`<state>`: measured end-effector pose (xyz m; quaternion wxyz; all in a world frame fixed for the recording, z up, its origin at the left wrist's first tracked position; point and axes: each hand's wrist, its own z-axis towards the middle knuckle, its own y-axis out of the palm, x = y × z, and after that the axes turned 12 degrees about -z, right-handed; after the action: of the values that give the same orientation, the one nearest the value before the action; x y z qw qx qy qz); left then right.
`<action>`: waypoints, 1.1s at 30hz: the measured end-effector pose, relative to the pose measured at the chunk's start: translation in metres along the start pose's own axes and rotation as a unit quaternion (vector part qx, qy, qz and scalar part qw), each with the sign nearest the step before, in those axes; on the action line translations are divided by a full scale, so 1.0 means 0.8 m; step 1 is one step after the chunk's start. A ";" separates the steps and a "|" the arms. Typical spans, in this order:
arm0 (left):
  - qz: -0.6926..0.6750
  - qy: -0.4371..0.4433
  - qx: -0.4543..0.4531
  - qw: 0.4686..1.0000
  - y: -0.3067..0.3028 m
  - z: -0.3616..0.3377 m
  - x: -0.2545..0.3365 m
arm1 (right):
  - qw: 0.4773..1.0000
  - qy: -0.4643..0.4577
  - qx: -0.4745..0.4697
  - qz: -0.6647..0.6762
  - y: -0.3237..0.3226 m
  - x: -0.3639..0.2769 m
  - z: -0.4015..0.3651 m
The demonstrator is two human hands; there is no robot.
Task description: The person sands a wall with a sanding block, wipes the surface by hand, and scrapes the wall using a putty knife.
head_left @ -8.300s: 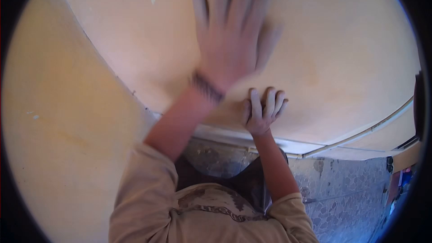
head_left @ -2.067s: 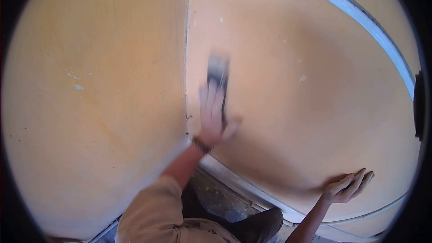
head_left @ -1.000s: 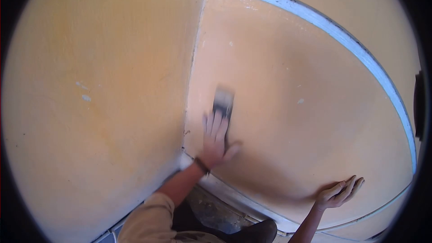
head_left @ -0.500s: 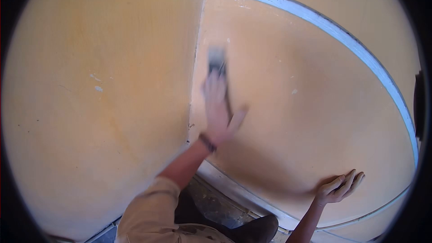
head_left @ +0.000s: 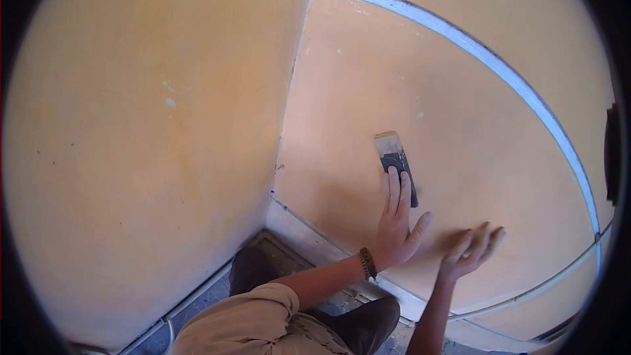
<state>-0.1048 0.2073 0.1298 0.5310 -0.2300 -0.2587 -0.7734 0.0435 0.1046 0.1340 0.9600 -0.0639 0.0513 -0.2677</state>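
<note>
My left hand, with a bracelet at its wrist, lies against a dark, worn sanding block on the peach-coloured wall. Its fingers are stretched over the block's lower part and its thumb sticks out to the right. The block's pale, dusty upper end shows beyond the fingertips. Lower right, my right hand is raised close to the wall, its fingers apart and slightly curled, holding nothing.
A pale blue band curves across the wall above. At left, a yellow wall with scuff marks meets it in a corner. A pale ledge runs along the wall's foot, with my legs near it.
My left hand has moved down and to the right across the wall with the sanding block. My right hand has shifted up and left, so the two hands are closer together. The view has shifted slightly.
</note>
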 end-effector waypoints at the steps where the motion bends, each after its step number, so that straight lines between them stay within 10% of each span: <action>1: -0.010 -0.003 -0.005 1.000 -0.012 0.001 0.008 | 0.998 -0.031 -0.037 0.036 -0.010 -0.021 -0.008; 14: -0.068 -0.030 -0.056 0.996 -0.109 0.030 0.015 | 0.979 -0.187 -0.001 0.087 0.055 -0.163 -0.019; 18: 0.153 0.145 0.046 0.976 -0.187 0.079 -0.051 | 0.971 -0.231 0.005 0.061 0.046 -0.154 0.002; 23: 0.304 0.260 -0.042 0.916 -0.251 0.205 -0.080 | 0.970 -0.244 0.012 -0.004 0.025 -0.122 0.039; 33: 0.286 0.342 -0.006 0.895 -0.227 0.307 -0.055 | 0.979 -0.179 0.050 -0.079 0.046 -0.124 0.024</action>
<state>-0.2411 0.4515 0.2601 0.7834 -0.0187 0.0197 -0.6210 -0.0200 0.1893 0.1535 0.9313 -0.0665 -0.1400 -0.3295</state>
